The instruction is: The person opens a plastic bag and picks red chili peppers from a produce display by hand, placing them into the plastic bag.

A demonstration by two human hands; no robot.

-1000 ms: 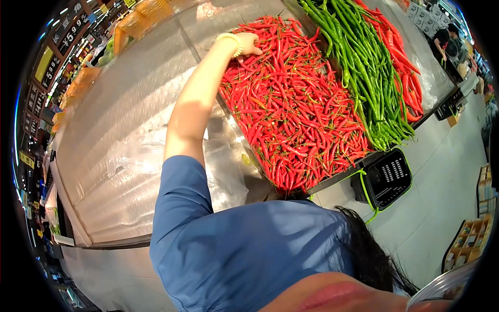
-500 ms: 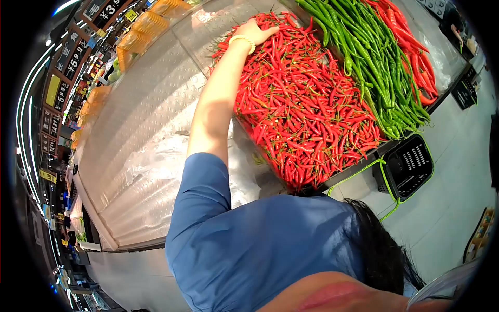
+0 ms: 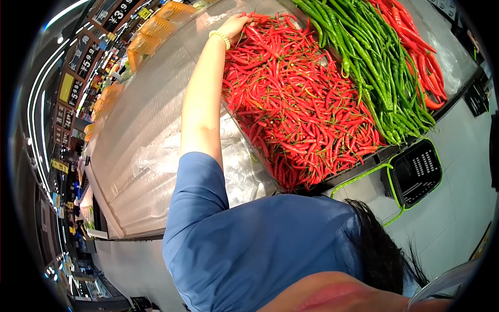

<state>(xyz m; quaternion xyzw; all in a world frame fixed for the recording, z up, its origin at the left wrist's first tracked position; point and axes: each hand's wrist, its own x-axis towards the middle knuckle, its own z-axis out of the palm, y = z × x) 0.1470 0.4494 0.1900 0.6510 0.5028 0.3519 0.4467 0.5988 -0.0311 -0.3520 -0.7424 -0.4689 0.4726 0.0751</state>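
Note:
My left hand [image 3: 235, 27] reaches to the far left corner of a heap of small red chili peppers [image 3: 306, 104]. Its fingers curl over the chilies at the edge of the heap, and the fingertips are partly hidden. A pale beaded bracelet [image 3: 220, 38] circles the wrist. Long green peppers [image 3: 364, 57] lie in a pile to the right of the red heap. Beyond them sit larger red peppers [image 3: 416, 52]. My right hand is out of view.
Clear plastic sheeting [image 3: 208, 161] covers part of the pale display surface [image 3: 140, 135] on the left. A black basket with green trim [image 3: 416, 174] stands at the near right, below the stand. Orange plastic baskets [image 3: 150, 36] and price signs line the far left.
My left hand has shifted left to the heap's outer edge, and its thumb no longer sticks out to the right. The camera view has turned slightly.

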